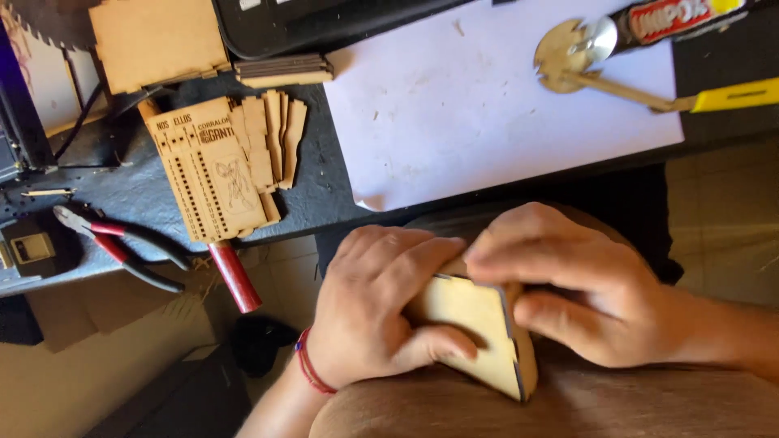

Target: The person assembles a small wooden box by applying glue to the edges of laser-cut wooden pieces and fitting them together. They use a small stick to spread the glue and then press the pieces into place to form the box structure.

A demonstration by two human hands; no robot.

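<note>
On the lap, two hands [487, 292], one wooden box [479, 332].

Pale tan wooden box [479, 328], red-handled pliers [122, 243], white paper sheet [487, 105], red wrist cord [308, 365]

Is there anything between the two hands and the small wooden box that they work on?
Nothing visible does. The left hand and the right hand both press directly on the wooden box, which rests on the person's lap. The pliers and wooden panels lie apart, on the table.
</note>
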